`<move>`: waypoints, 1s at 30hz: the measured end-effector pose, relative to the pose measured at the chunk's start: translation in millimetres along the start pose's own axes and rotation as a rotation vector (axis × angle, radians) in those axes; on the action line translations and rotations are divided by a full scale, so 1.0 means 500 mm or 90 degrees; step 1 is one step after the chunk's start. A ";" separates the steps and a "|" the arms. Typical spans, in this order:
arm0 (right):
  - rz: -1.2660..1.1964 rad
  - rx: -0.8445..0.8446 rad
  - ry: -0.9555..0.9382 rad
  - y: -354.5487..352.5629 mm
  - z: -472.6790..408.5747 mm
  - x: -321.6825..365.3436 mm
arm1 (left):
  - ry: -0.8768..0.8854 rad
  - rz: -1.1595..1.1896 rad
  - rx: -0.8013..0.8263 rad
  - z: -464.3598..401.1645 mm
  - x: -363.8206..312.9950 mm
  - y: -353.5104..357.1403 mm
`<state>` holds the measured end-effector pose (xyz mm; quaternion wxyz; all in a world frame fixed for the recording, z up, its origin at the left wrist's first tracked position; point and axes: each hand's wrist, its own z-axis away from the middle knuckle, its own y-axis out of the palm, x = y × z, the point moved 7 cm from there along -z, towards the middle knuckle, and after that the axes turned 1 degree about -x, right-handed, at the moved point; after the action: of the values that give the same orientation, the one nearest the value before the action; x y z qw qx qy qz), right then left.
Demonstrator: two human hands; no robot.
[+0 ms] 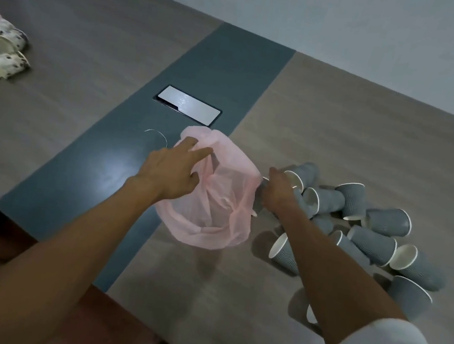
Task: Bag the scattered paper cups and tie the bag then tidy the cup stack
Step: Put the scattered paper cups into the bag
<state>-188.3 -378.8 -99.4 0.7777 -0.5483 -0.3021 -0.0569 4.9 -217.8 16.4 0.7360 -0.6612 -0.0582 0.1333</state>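
hands (pixel 174 168) (pixel 276 190) on pink bag (pixel 215 199)

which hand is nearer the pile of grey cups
Right. The right hand is at the pile's left edge, gripping a cup; the left hand holds the pink bag, farther left.

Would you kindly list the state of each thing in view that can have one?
Thin pink plastic bag: untied, mouth held open, no cup plainly visible inside.
Grey ribbed paper cups: scattered on their sides on the table, unbagged.
Left hand: grips the bag's rim.
Right hand: curled around a grey cup beside the bag.
Cream spotted paper cups: lying on their sides, far left.
Silver rectangular hatch in the table: closed.
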 end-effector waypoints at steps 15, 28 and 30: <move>-0.430 -0.469 -0.055 -0.119 0.221 0.112 | 0.030 0.322 0.025 -0.098 0.035 -0.034; -0.081 -0.300 0.087 -0.062 0.193 -0.005 | 0.068 0.389 0.054 -0.096 -0.019 0.002; 0.104 -0.169 0.089 -0.065 0.172 -0.041 | 0.078 0.340 0.036 -0.095 -0.022 0.001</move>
<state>-253.5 -320.1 -65.2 0.7197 -0.6635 -0.1914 -0.0714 6.8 -266.0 11.3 0.6949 -0.6393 0.1669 0.2840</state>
